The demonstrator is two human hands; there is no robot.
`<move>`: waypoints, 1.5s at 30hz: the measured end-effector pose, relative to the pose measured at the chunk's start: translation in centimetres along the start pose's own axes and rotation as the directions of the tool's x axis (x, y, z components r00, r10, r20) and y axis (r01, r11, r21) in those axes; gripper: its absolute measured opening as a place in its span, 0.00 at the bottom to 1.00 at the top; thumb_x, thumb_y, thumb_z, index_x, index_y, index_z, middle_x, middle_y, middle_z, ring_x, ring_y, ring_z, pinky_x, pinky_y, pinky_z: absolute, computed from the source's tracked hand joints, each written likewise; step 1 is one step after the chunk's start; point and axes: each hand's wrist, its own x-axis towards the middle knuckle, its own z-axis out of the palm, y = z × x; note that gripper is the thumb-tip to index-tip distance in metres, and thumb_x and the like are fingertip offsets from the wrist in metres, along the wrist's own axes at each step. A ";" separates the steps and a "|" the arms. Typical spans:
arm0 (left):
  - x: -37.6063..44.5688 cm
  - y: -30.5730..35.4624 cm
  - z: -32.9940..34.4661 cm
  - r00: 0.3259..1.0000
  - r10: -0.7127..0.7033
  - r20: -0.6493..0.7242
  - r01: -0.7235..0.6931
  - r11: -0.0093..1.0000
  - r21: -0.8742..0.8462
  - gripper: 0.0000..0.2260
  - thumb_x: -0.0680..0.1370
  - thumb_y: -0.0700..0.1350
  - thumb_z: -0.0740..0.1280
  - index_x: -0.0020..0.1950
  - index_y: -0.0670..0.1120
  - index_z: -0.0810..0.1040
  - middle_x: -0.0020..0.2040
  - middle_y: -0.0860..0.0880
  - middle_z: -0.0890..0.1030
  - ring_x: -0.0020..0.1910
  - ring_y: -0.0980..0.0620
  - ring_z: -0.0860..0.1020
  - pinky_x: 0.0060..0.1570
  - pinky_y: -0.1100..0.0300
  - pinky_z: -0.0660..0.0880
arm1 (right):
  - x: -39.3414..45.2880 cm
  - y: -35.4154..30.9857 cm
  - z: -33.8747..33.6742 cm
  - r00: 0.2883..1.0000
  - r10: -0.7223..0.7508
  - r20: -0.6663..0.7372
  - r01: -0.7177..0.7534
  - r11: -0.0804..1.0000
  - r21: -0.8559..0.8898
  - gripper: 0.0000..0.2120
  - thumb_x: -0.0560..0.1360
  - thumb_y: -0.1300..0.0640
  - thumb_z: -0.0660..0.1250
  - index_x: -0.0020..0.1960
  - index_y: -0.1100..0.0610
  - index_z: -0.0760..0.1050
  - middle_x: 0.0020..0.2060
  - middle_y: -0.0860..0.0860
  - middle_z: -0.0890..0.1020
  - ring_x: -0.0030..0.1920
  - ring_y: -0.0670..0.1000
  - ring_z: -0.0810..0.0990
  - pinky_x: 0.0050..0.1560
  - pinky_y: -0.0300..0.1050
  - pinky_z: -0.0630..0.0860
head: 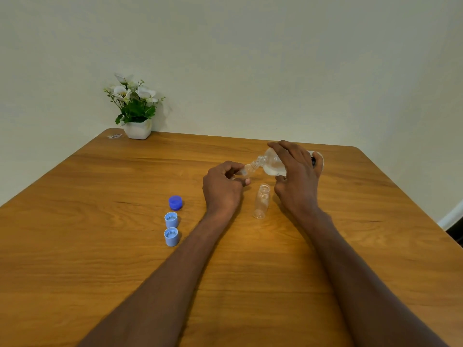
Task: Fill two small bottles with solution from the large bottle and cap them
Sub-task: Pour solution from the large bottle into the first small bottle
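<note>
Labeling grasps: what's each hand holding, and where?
Left hand: small bottle, by its body. Right hand: large bottle, around its body, tipped.

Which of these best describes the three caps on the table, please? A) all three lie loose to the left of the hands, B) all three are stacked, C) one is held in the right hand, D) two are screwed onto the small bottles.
A: the dark blue cap and two light blue caps lie apart on the table, left of the left hand.
</note>
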 end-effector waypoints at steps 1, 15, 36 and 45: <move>0.0 0.0 0.0 1.000 -0.001 -0.001 0.001 1.000 -0.003 0.14 0.70 0.39 0.80 0.54 0.49 0.88 0.47 0.55 0.86 0.48 0.59 0.82 0.54 0.55 0.81 | 0.0 0.0 0.0 1.000 -0.001 -0.001 0.001 1.000 -0.001 0.41 0.67 0.71 0.74 0.76 0.48 0.72 0.72 0.48 0.76 0.75 0.51 0.70 0.78 0.66 0.55; 0.0 -0.1 0.1 1.000 -0.008 -0.008 0.008 1.000 -0.023 0.14 0.70 0.39 0.80 0.53 0.50 0.88 0.47 0.56 0.86 0.48 0.59 0.83 0.53 0.54 0.83 | 0.0 0.1 0.1 1.000 -0.004 -0.013 0.004 1.000 -0.009 0.42 0.66 0.72 0.74 0.76 0.47 0.73 0.71 0.47 0.76 0.74 0.51 0.71 0.78 0.66 0.55; -0.1 0.0 0.2 1.000 0.006 -0.010 -0.007 1.000 -0.003 0.14 0.70 0.39 0.80 0.54 0.49 0.88 0.48 0.55 0.87 0.48 0.60 0.82 0.54 0.56 0.82 | -0.1 0.0 -0.1 1.000 0.003 0.000 -0.003 1.000 0.000 0.41 0.66 0.71 0.74 0.76 0.47 0.73 0.72 0.47 0.76 0.75 0.51 0.70 0.77 0.67 0.56; 0.0 0.0 0.1 1.000 0.002 0.008 -0.002 1.000 -0.018 0.14 0.70 0.38 0.80 0.53 0.50 0.87 0.46 0.56 0.86 0.48 0.61 0.82 0.54 0.55 0.82 | -0.1 -0.1 0.0 1.000 0.012 0.000 -0.012 1.000 -0.006 0.41 0.67 0.71 0.74 0.76 0.47 0.72 0.72 0.47 0.75 0.75 0.50 0.70 0.78 0.66 0.56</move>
